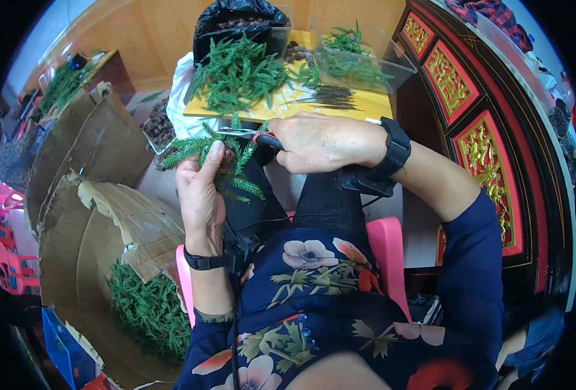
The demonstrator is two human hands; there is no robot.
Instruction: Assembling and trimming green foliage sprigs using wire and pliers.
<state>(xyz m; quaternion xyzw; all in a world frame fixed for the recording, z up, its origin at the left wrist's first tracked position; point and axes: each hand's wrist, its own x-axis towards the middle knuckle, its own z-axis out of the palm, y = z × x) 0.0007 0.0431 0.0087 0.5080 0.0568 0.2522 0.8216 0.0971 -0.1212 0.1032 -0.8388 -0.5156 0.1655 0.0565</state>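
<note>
My left hand (pixel 200 188) pinches a green artificial pine sprig (pixel 245 185) between thumb and fingers, its needled branches spreading to both sides. Something brownish shows among the branches behind the thumb, too hidden to name. Closed round red and dark handles, my right hand (pixel 323 140) holds a pair of pliers (pixel 268 138). The metal jaws point left and reach the top of the sprig, just above my left thumb. Whether the jaws grip a stem or wire there is too small to tell.
Ahead, a yellow table (pixel 379 104) bears a pile of green sprigs (pixel 242 71), dark thin wires (pixel 333 97), a see-through bin (pixel 398 68) and a black bag (pixel 203 29). A cardboard box (pixel 73 227) with more greenery stands left. A carved cabinet (pixel 450 78) lines the right.
</note>
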